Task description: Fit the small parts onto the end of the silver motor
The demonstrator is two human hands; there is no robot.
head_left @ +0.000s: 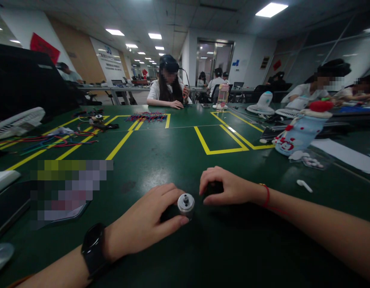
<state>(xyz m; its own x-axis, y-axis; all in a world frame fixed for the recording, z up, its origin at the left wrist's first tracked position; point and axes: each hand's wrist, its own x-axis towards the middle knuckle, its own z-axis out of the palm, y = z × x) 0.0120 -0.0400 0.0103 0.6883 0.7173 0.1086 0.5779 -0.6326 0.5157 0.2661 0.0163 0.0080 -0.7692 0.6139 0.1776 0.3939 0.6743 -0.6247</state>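
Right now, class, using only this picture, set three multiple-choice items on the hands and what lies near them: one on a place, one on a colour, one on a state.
1. Where is the small silver cylinder?
A. At the left hand's fingertips
B. Inside a yellow box
C. On the white paper

2. What colour is the cord on the right wrist?
A. Blue
B. Red
C. White

3. How does the right hand lie?
A. Flat, palm up
B. Raised off the table
C. Curled, knuckles up, over something dark

Answers:
1 A: the left hand rests on the green table with the cylinder against its fingertips.
2 B: the red cord circles the wrist.
3 C: the fingers fold down onto the table over a dark thing, mostly hidden.
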